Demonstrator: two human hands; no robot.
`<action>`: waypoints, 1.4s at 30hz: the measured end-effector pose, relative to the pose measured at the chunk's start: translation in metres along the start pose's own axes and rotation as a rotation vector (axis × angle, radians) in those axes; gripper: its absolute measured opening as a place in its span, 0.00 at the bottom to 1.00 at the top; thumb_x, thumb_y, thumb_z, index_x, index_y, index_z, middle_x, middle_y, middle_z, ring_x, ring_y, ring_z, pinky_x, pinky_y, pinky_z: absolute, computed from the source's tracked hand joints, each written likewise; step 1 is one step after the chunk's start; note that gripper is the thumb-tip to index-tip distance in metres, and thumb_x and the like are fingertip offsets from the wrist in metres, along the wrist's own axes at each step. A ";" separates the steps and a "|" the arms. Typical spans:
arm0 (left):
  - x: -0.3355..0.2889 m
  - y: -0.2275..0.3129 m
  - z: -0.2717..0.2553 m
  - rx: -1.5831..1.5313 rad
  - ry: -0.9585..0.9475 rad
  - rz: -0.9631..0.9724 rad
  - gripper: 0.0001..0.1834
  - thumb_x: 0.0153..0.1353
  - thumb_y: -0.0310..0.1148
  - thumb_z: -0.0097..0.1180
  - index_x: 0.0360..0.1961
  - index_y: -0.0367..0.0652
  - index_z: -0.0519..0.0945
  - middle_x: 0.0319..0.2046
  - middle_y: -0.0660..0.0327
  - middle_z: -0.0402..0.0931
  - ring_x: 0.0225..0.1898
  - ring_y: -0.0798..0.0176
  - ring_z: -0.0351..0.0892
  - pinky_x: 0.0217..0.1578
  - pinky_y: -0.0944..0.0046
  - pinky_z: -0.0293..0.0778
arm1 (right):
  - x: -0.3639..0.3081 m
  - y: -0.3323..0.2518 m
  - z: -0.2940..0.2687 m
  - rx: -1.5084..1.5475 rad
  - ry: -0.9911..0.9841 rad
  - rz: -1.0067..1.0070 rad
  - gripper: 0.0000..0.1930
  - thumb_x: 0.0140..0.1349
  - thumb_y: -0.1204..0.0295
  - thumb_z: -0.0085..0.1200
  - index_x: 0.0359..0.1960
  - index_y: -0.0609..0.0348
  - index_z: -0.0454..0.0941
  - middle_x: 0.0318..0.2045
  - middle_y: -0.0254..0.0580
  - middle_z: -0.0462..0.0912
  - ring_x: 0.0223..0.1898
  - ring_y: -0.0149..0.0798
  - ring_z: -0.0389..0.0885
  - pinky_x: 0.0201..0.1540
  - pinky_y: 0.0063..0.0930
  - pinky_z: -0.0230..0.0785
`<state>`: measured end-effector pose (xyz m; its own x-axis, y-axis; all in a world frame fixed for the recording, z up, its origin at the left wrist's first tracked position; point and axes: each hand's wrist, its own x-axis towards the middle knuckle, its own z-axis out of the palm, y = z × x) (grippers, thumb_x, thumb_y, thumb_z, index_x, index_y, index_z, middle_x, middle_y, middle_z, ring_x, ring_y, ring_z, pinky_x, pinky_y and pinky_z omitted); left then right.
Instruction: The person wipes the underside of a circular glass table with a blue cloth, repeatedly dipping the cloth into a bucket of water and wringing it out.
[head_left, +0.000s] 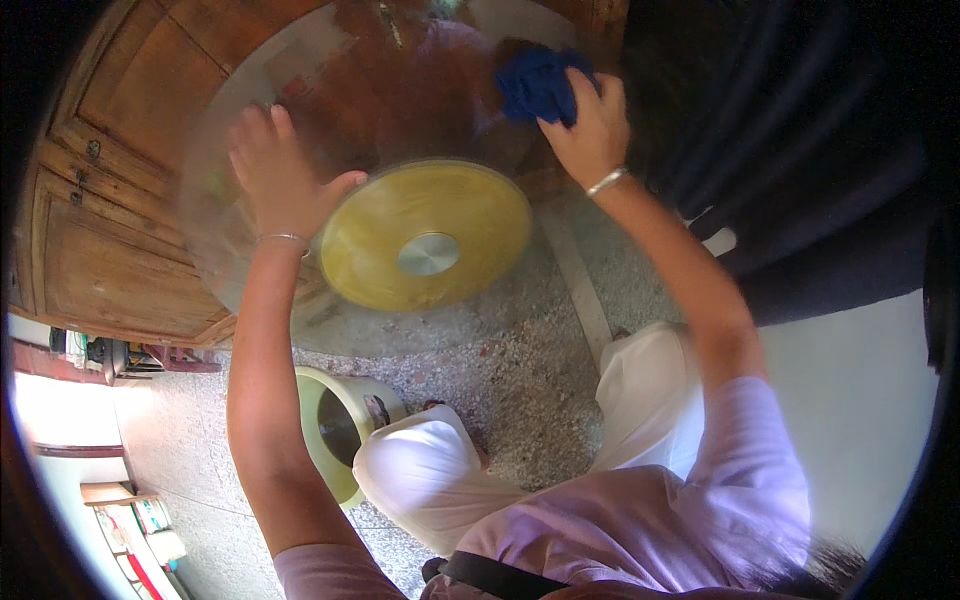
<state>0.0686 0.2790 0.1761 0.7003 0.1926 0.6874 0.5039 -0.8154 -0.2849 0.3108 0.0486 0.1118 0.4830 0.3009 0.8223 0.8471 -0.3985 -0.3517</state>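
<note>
A large round sheet of clear glass (pixel 400 110) stands tilted in front of me, and wood and floor show through it. Fixed near its middle is a yellow disc (pixel 365 265) with a silvery round centre. My left hand (pixel 280 175) lies against the glass to the left of the disc, its fingers spread and holding nothing. At the upper right of the sheet, my right hand (pixel 592 125) grips a bunched dark blue cloth (pixel 538 85), pressed to the surface. The cloth hides that hand's fingertips in part.
Wooden cabinet doors (pixel 110 240) stand behind the glass on the left. A pale yellow-green bucket (pixel 318 400) sits on the speckled floor (pixel 530 400) beside my knee. Dark fabric (pixel 800 200) hangs at the right, near a white wall (pixel 860 400). A low shelf (pixel 135 540) stands lower left.
</note>
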 end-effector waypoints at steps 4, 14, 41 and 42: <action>-0.002 -0.002 0.004 -0.002 0.018 0.001 0.67 0.35 0.76 0.49 0.66 0.39 0.40 0.67 0.45 0.30 0.67 0.40 0.27 0.62 0.42 0.31 | 0.050 -0.079 0.015 0.137 0.133 0.044 0.26 0.38 0.62 0.64 0.42 0.53 0.72 0.42 0.54 0.67 0.43 0.56 0.68 0.41 0.47 0.67; 0.000 -0.001 0.003 0.082 0.012 0.024 0.64 0.35 0.73 0.51 0.64 0.36 0.48 0.67 0.46 0.35 0.67 0.40 0.31 0.62 0.43 0.34 | 0.028 -0.151 0.026 0.194 -0.291 -0.392 0.25 0.37 0.63 0.65 0.40 0.51 0.71 0.39 0.45 0.68 0.43 0.50 0.68 0.36 0.40 0.72; -0.214 0.171 -0.052 -0.750 -0.467 -0.752 0.38 0.48 0.36 0.60 0.58 0.30 0.60 0.61 0.30 0.43 0.58 0.34 0.57 0.56 0.53 0.61 | -0.076 -0.121 0.039 -0.034 -0.635 -0.827 0.21 0.46 0.68 0.55 0.46 0.47 0.70 0.38 0.42 0.70 0.43 0.46 0.69 0.34 0.42 0.70; -0.223 0.175 -0.047 -0.761 -0.512 -0.734 0.37 0.48 0.36 0.60 0.57 0.31 0.61 0.60 0.29 0.45 0.56 0.34 0.60 0.54 0.54 0.63 | -0.080 -0.108 0.038 -0.069 -0.654 -0.866 0.20 0.48 0.69 0.53 0.46 0.46 0.70 0.38 0.41 0.70 0.43 0.46 0.69 0.35 0.43 0.69</action>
<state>-0.0231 0.0680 0.0047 0.5765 0.8079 0.1223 0.5611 -0.5002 0.6595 0.1891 0.1007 0.0673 -0.2301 0.8981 0.3748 0.9527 0.1293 0.2752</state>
